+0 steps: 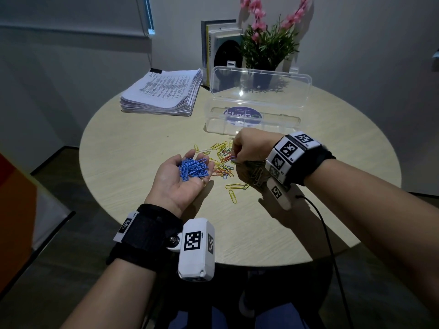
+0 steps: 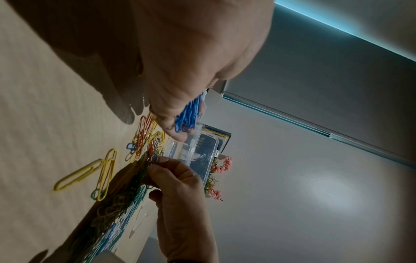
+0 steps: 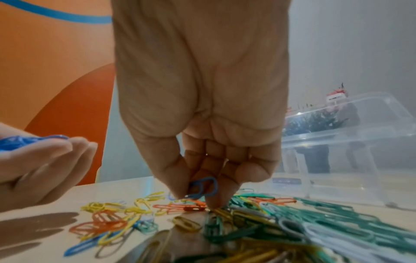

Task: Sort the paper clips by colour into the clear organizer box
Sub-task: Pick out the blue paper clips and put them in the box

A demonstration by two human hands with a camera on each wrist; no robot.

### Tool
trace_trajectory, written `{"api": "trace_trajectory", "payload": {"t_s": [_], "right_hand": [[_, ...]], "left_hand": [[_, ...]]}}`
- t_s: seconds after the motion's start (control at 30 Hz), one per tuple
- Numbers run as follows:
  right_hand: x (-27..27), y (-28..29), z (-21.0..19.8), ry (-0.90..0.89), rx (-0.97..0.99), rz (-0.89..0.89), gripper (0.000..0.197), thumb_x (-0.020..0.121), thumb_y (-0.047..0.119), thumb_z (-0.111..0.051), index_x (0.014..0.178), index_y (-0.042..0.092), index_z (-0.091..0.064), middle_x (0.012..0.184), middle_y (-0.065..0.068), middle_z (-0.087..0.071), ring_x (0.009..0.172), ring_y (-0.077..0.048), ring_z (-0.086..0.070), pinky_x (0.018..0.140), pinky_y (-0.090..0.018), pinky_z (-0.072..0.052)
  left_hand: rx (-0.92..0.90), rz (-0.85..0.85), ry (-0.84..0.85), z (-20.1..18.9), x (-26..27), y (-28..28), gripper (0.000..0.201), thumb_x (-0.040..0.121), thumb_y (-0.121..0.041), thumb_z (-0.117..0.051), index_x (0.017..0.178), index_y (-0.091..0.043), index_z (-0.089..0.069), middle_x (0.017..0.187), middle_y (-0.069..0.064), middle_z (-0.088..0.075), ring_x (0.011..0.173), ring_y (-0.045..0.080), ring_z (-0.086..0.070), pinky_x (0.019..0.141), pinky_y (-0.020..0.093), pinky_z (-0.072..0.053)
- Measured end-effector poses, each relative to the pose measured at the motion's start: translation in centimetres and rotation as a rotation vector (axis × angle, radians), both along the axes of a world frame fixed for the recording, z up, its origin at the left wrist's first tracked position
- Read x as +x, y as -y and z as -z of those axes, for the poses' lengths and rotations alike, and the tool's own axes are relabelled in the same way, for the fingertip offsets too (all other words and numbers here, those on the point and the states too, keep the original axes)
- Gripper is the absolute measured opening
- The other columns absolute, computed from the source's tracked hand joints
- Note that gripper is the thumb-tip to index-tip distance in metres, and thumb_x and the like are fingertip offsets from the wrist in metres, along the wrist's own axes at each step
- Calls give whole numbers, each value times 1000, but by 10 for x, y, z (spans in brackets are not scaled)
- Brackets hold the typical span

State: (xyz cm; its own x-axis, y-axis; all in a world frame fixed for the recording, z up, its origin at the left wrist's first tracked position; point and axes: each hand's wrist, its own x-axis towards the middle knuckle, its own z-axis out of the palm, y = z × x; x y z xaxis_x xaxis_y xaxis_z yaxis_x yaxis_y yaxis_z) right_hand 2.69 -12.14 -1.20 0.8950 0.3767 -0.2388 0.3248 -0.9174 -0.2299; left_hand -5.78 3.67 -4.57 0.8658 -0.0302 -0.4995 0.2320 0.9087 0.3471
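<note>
My left hand (image 1: 183, 176) lies palm up over the table, cupping a heap of blue paper clips (image 1: 193, 167) (image 2: 189, 115). To its right a loose pile of yellow, orange, green and white paper clips (image 1: 222, 160) (image 3: 247, 218) spreads over the table. My right hand (image 1: 247, 146) (image 3: 202, 188) reaches down into that pile and pinches a single blue paper clip (image 3: 203, 187) (image 1: 233, 158) between thumb and fingertips. The clear organizer box (image 1: 251, 119) (image 3: 337, 160) stands open just behind the pile, its lid (image 1: 261, 84) tilted up.
A thick stack of printed paper (image 1: 161, 91) lies at the table's back left. Books (image 1: 213, 48) and a potted plant with pink flowers (image 1: 266, 43) stand behind the box. Two yellow clips (image 1: 235, 189) lie apart, nearer me. The round table (image 1: 133, 148) ends close in front.
</note>
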Motion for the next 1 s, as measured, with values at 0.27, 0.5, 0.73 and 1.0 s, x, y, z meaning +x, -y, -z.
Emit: {"api": "trace_trajectory", "payload": {"t_s": [0.27,0.5,0.73,1.0], "right_hand": [[-11,-5,-2,5,-121,-112,10,87,15,-61,95,13,-67,91,-2,-61,84,-17,-54,60,-23,-44],[-13,-12,-5,-124,-39,-178,35,84,4,-56,108,25,-70,106,5,-63,98,-14,-59,79,-29,-52],[-13,-10,-2,5,-89,-135,38,84,1,-53,110,24,-70,114,-1,-63,98,-18,-57,73,-27,-47],[-16,-14,5,22,-30,-193,25,80,11,-72,101,25,-71,93,4,-58,87,-16,-58,78,-32,-54]], "left_hand": [[-3,-10,2,-2,-2,0,37,102,-24,-29,93,-2,-58,94,18,-57,88,27,-57,88,43,-46],[-7,-7,-5,-1,-4,2,37,102,-24,-30,95,-2,-59,95,18,-57,89,28,-57,83,42,-47],[8,-11,-9,-3,-5,-1,38,103,-25,-28,92,-3,-58,93,18,-57,87,27,-57,90,43,-46],[16,-10,-7,-3,-6,-1,38,103,-25,-29,94,-3,-58,96,18,-56,88,27,-57,92,42,-46]]}}
